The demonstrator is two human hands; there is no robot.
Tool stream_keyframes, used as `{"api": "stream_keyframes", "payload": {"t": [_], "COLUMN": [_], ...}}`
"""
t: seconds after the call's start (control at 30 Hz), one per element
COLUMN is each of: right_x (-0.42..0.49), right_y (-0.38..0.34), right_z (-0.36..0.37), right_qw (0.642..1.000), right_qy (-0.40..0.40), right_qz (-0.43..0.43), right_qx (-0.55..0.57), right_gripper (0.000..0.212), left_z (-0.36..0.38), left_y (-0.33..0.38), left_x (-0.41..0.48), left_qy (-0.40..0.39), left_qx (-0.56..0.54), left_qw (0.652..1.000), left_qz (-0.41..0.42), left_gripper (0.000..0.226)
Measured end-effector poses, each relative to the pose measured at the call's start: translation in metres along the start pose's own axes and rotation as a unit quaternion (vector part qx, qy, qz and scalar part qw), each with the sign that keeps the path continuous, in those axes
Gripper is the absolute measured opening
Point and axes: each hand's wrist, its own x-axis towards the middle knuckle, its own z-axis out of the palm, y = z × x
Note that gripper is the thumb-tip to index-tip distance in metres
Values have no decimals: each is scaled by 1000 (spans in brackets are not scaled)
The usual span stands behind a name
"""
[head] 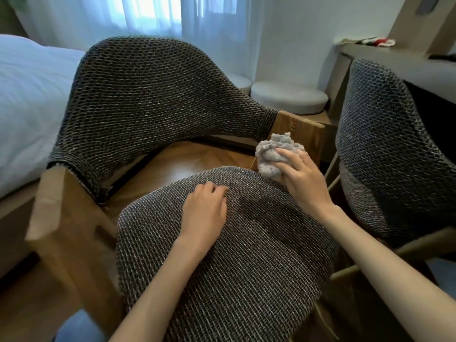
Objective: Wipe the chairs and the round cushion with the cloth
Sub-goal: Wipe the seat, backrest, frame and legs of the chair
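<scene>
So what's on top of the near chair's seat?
The left hand rests on the seat; the right hand grips a bunched grey cloth at its far right edge. Whatever lies under them is covered.

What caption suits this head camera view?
Right hand grips a bunched grey cloth at the far edge of the woven chair seat; left hand rests on it.

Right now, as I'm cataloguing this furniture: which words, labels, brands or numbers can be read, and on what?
None can be read. The near chair, the second chair, the cloth and the round cushion show no lettering.
The red-and-white item on the shelf is too blurred to tell.
</scene>
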Motion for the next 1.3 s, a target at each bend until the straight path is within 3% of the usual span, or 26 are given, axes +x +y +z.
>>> {"api": "stream_keyframes", "payload": {"t": [0.17,0.3,0.47,0.67,0.87,0.93,1.1,1.23,1.3], "right_x": [17,32,48,80,76,63,38,46,58], "right_y": [-52,-105,-187,-268,-321,-324,-327,-323,-320], "right_z": [2,8,11,0,15,28,47,36,19], "right_qw": [984,950,910,800,698,690,721,692,692], "right_qy": [72,73,22,-15,-47,-68,-111,-116,-83], "right_qz": [48,57,19,45,145,171,185,230,209], "right_qx": [155,299,413,599,699,700,659,674,686], "right_gripper": [31,31,30,34,32,34,38,34,32], "left_z": [-81,-123,-157,-174,-170,-162,-140,-131,-127], "left_y": [8,-5,-37,-73,-96,-102,-112,-116,-116], "left_x": [-23,-47,-77,-97,-101,-103,-106,-106,-104], "left_qy": [131,135,180,171,195,205,262,288,302], "left_qx": [57,118,172,148,60,10,-82,-127,-158], "left_qw": [989,984,966,953,965,969,956,945,937], "left_qz": [29,17,-65,-203,-164,-136,-100,-84,-76], "left_gripper": [29,26,25,33,44,52,53,52,50]}}
